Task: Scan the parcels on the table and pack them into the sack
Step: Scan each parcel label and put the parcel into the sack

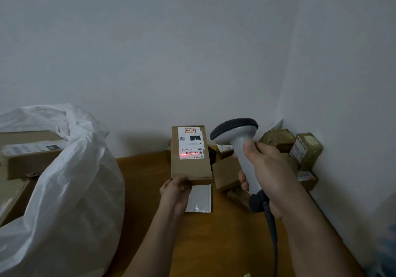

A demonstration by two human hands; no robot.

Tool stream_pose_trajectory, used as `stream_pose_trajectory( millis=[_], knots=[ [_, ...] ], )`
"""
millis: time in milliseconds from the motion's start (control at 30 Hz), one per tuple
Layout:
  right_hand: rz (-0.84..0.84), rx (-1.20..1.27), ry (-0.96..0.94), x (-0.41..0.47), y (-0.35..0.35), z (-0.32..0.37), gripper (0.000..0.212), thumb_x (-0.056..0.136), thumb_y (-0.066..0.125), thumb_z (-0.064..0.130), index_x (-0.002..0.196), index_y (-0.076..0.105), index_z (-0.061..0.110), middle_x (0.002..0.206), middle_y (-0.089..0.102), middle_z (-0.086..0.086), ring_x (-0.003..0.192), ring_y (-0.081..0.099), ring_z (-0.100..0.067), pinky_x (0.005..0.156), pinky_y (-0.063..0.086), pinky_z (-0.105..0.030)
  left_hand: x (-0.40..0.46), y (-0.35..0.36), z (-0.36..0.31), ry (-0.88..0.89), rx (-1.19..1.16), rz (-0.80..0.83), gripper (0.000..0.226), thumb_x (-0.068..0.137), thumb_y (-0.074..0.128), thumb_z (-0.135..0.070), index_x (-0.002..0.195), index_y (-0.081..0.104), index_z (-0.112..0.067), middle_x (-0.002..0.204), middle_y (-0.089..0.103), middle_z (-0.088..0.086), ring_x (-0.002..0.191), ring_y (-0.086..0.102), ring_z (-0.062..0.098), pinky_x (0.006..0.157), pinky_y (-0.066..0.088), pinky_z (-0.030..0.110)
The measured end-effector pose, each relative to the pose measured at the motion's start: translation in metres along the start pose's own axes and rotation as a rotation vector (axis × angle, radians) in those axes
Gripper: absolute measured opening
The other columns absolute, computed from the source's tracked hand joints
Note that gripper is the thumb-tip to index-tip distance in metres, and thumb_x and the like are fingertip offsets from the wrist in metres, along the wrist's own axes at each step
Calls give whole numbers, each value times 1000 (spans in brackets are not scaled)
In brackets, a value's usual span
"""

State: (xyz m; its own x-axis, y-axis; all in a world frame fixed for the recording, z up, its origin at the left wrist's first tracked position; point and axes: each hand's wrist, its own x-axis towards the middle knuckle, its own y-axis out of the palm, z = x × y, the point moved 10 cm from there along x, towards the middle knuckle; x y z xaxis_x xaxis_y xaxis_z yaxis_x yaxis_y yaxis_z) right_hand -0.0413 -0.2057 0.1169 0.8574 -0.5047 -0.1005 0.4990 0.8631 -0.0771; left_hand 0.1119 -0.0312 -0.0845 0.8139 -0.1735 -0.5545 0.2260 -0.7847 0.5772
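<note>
The left hand (174,191) pinches the near end of a long cardboard parcel (190,165) and tilts it up so that its white label (190,142) faces the person; that leaves the whole label uncovered. The right hand (267,176) is wrapped around the grey handle of the scanner (237,139), whose dark head points at the parcel from just to its right. A red scan line falls across the barcode (191,153) at the label's near end, so the reading step appears to be in hand. The white sack (64,186) stands well to the left of the parcel with its mouth slumped open, near enough, I judge, for the left hand to swing the box across. Under the parcel a silver mailer (200,199) lies on the wooden bench (145,191). More small boxes (300,148) are heaped to the right of the parcel, in the corner, apparently waiting.
</note>
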Motion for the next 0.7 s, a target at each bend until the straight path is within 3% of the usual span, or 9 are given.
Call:
stream_pose_trajectory(
  millis=[167,267,467,700],
  knots=[
    [22,-17,-30,-10,5,17,38,102,39,41,95,62,11,56,55,-6,50,52,-16,52,42,-30,-6,3,-8,-8,-18,24,52,94,53,3,142,37,-4,131,54,24,111,59,35,84,53,43],
    [33,-30,-47,-14,7,24,37,102,39,40,95,61,11,58,55,-8,50,51,-15,50,42,-29,-11,8,-10,-22,-32,52,40,97,47,2,136,41,-1,127,56,24,120,55,36,91,48,44],
    [19,-67,-74,-12,14,27,36,102,40,41,93,62,15,58,55,-4,56,55,-17,57,45,-34,-22,18,-14,-27,-34,97,27,98,46,2,125,45,-4,106,61,21,95,62,31,75,51,46],
    [10,-145,-103,-11,30,37,34,103,37,39,93,58,14,65,56,-6,58,55,-15,56,47,-32,-23,23,-22,2,-67,144,32,96,48,3,128,45,-1,116,60,23,101,63,32,80,52,42]
  ],
)
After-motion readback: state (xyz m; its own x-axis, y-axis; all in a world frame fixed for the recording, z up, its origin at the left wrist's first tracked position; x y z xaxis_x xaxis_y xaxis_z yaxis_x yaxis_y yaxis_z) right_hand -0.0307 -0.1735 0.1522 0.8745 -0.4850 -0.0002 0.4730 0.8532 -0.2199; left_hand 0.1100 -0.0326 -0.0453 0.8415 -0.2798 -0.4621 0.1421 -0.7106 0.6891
